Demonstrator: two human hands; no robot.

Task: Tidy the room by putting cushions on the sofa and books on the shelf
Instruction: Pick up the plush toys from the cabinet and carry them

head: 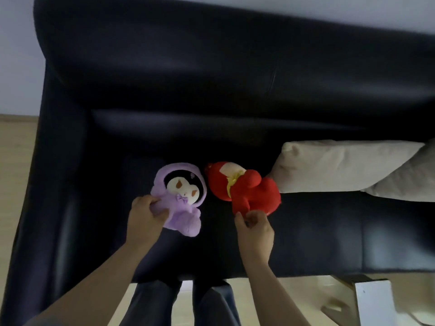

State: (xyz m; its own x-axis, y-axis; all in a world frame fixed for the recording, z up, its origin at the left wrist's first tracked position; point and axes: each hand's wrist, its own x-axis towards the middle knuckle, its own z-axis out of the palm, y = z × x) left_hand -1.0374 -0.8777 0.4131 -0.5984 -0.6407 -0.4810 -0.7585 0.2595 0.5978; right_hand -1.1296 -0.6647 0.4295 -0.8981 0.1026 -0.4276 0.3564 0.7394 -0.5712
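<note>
Plush toys are gripped in both hands on the seat of a dark navy leather sofa (211, 67). A purple plush doll (181, 196), hooded and with a pale face, is laid on its back near the left armrest. Its side is clutched by the left hand (144, 212), with the fingers curled into the fabric. Just to its right, close but apart, a red plush toy (251, 191) with a yellow ribbon is laid. Its lower edge is pinched between thumb and fingers of the right hand (255, 229).

A beige cushion (341, 165) is propped against the backrest just right of the red toy, its corner seemingly touching it. A second cushion (404, 182) is overlapped on it at the frame's right edge.

Light wooden floor (14, 161) is seen left of the sofa. Dark trouser legs (153, 302) are seen against the seat front, and a white flat object (374, 302) at lower right cannot be identified.
</note>
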